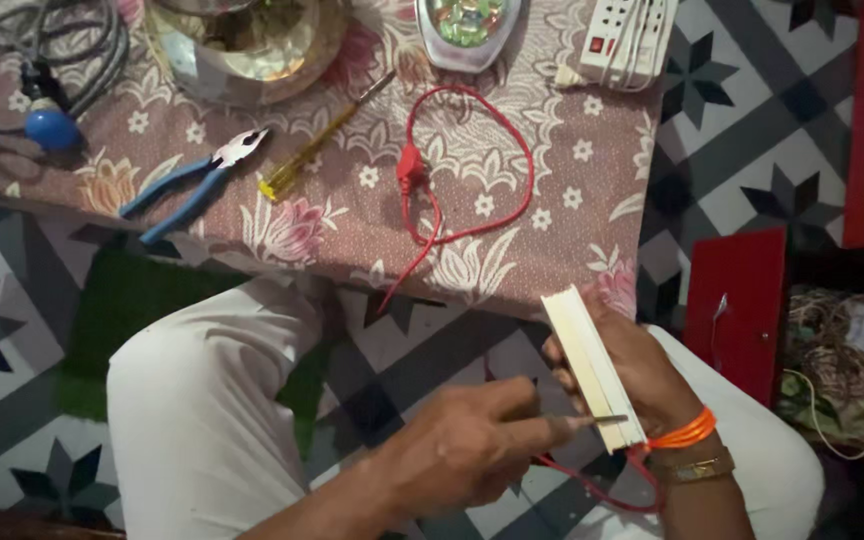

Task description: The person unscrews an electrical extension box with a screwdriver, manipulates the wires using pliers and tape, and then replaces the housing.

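Note:
My right hand [642, 370] grips a narrow white rectangular box [592, 365] held on edge over my lap; the wrist wears orange threads and a watch. My left hand [462, 450] holds a thin metal-tipped tool [597, 419] whose tip touches the lower end of the box. A red wire [592, 490] loops out from under the box near that wrist. My legs in white trousers [202, 400] lie below both hands.
A low table with a floral cloth [552, 200] carries blue-handled pliers [197, 185], a yellow-handled screwdriver [302, 155], a red wire with a clip [412, 165], a white power strip [632, 30], a metal bowl [252, 45] and a blue bulb [52, 128]. A red cabinet door [737, 300] and tangled wires [832, 370] stand at the right.

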